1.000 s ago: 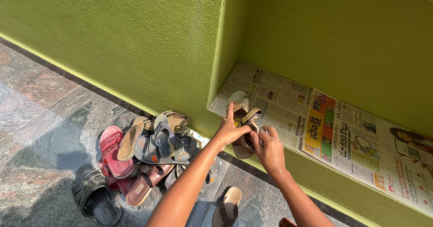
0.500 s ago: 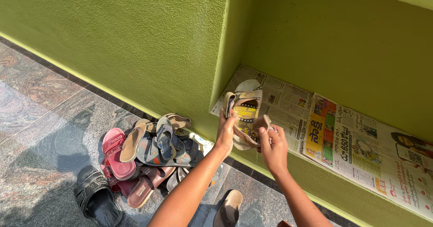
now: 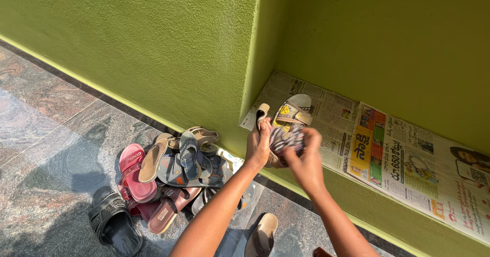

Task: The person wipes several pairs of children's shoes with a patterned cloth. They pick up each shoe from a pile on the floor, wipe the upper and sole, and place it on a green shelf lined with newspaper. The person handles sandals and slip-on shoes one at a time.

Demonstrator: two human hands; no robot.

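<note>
Sandals [image 3: 287, 127] lowered, right hand [image 3: 305, 160] now covering

A rough, matt plastered wall [image 3: 153, 37] is seen above polished, glossy stone floor [image 3: 46, 134]. Thin printed newspaper [image 3: 408, 160] is laid matt on the ledge; the black sandal [image 3: 115, 226] is shown in dull rubber.

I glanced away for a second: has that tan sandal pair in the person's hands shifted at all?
Yes. The sandal pair has gone further in over the newspaper lining the shelf, away from its front edge. Both hands grip it.
</note>
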